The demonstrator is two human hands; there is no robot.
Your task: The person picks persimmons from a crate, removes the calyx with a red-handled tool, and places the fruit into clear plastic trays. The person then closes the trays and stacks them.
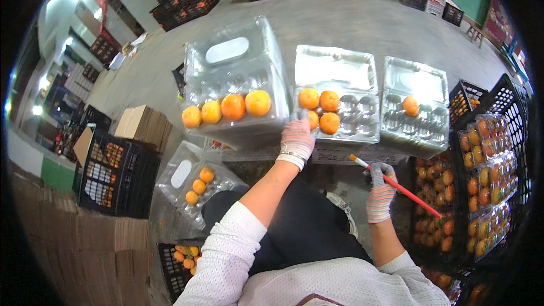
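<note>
My left hand (pixel 296 136), in a striped knit glove, is at the lower left corner of a clear plastic clamshell tray (pixel 357 129), its fingers touching or very near an orange fruit (pixel 313 120). Whether it grips the fruit cannot be told. Several orange fruits sit in that tray's left cups. My right hand (pixel 381 182), gloved too, holds a red-handled brush (pixel 406 193) with its tan tip up and left. A stack of clear trays (pixel 238 131) at the left bears a row of orange fruits; another tray stack (pixel 414 136) at the right holds one fruit (pixel 410 106).
Black crates (pixel 457 136) with packed fruit trays stand at the right. Lower left are more clear trays (pixel 170 178) with fruits, a black crate (pixel 170 270) of loose fruits, and flattened cardboard (pixel 85 255). Stacked crates (pixel 187 2) stand farther back on the concrete floor.
</note>
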